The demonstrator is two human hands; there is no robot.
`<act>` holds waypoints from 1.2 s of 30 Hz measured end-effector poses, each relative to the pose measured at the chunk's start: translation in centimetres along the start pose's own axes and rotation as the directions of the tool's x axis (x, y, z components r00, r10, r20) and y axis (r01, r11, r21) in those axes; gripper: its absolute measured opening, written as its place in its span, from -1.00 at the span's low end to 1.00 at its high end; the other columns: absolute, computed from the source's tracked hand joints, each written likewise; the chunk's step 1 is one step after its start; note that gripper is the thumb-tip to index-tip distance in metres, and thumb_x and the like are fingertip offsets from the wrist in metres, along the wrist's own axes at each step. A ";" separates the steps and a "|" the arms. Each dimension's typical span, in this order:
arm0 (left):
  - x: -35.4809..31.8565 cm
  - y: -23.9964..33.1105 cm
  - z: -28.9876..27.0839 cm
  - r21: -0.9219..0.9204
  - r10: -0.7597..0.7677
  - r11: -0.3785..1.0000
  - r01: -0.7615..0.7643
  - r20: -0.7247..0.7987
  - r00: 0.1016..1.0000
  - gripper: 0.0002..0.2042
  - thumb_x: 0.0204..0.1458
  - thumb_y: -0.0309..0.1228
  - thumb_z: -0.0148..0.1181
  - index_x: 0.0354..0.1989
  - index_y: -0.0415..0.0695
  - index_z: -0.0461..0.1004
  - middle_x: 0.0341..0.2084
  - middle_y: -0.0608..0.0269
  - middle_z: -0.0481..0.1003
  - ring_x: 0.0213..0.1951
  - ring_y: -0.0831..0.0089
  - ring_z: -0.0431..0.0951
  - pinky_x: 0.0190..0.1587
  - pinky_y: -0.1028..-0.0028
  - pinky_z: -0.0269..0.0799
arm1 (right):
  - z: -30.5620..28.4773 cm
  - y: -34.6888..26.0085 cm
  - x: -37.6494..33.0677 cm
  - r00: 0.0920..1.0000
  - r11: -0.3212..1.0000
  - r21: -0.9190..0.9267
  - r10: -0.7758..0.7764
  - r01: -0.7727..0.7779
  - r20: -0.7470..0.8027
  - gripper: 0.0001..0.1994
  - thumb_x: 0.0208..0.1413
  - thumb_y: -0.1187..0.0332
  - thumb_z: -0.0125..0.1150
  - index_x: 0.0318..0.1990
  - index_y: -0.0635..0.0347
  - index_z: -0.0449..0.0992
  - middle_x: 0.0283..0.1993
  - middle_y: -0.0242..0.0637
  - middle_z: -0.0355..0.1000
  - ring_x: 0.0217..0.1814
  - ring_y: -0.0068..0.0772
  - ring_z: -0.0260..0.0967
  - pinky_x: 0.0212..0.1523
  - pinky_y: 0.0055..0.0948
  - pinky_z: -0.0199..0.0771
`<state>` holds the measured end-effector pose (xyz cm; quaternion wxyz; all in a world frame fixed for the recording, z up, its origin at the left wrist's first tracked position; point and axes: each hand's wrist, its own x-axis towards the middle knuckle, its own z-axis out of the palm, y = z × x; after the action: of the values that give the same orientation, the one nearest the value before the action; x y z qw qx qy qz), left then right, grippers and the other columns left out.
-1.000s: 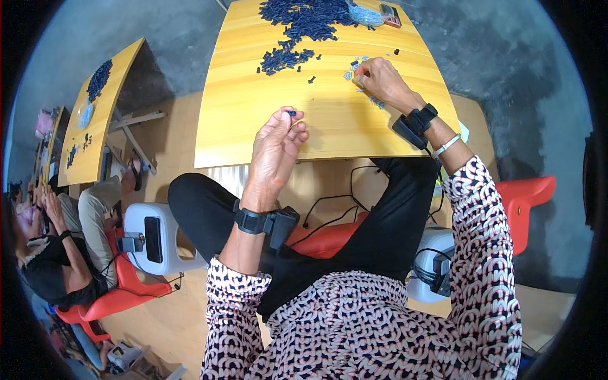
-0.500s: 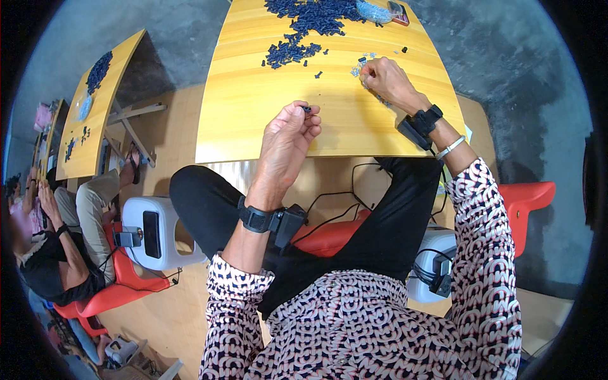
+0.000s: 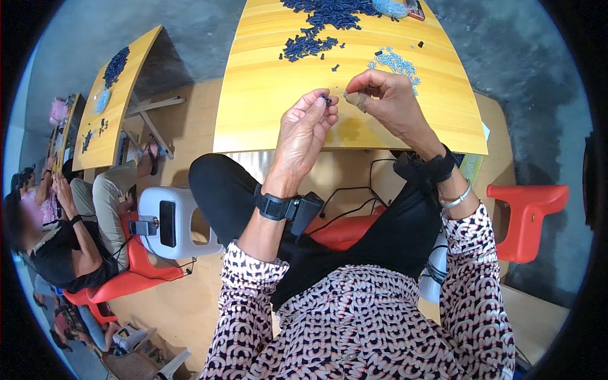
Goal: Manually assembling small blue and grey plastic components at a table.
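Pinched in the fingertips of my left hand is a small dark plastic piece, held above the near part of the yellow table. My right hand is close by on its right, thumb and forefinger pressed together on a tiny pale piece too small to make out fully. The two hands are a short gap apart. Beyond my right hand lies a scatter of small clear pieces. A small heap of dark plastic pieces lies farther off, with one loose dark piece nearer.
A larger dark pile and a clear bag of pale pieces lie at the table's far end. To the left, a co-worker sits by another yellow table. White stool and red stool flank me; cables hang below.
My right hand has come from the clear pieces toward my left hand, now pinching something tiny. My left hand still holds the dark piece. The whole view has shifted slightly.
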<state>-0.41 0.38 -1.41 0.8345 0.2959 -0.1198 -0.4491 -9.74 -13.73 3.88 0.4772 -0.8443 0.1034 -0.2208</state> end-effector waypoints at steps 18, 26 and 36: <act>0.7 -0.4 0.0 0.117 0.058 0.991 -0.058 0.005 0.998 -0.78 0.08 -0.51 0.03 -0.10 -0.29 0.36 -0.37 0.19 0.46 -0.40 0.56 0.43 -0.31 0.61 0.39 | 1.1 -0.1 -0.8 0.992 0.996 -0.065 -0.061 0.054 -0.107 -0.83 -0.13 0.50 0.18 -0.31 0.30 0.47 -0.41 -0.18 0.49 -0.39 -0.40 0.47 -0.37 -0.52 0.44; 0.3 -0.3 0.3 0.387 0.047 0.921 -0.046 0.007 0.999 -0.81 0.08 -0.52 0.04 -0.14 -0.28 0.41 -0.47 0.29 0.44 -0.46 0.60 0.41 -0.38 0.64 0.37 | 1.3 0.1 -1.0 0.952 0.933 -0.240 -0.294 0.267 -0.085 -0.78 -0.18 0.60 0.09 -0.27 0.29 0.41 -0.43 -0.14 0.36 -0.39 -0.19 0.39 -0.39 -0.38 0.40; 0.1 -0.1 1.0 0.504 0.115 0.861 -0.068 -0.062 0.991 -0.86 0.06 -0.50 0.09 -0.25 -0.27 0.47 -0.55 0.30 0.48 -0.53 0.63 0.41 -0.43 0.67 0.33 | 1.7 -0.1 -1.4 0.945 0.927 -0.237 -0.316 0.289 -0.086 -0.78 -0.18 0.58 0.08 -0.27 0.30 0.39 -0.44 -0.15 0.34 -0.36 -0.17 0.35 -0.35 -0.35 0.38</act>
<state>-0.92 -0.10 -0.73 0.7542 0.5158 -0.2084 -0.3488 -10.15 -11.88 2.81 0.3332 -0.8827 0.0247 -0.3303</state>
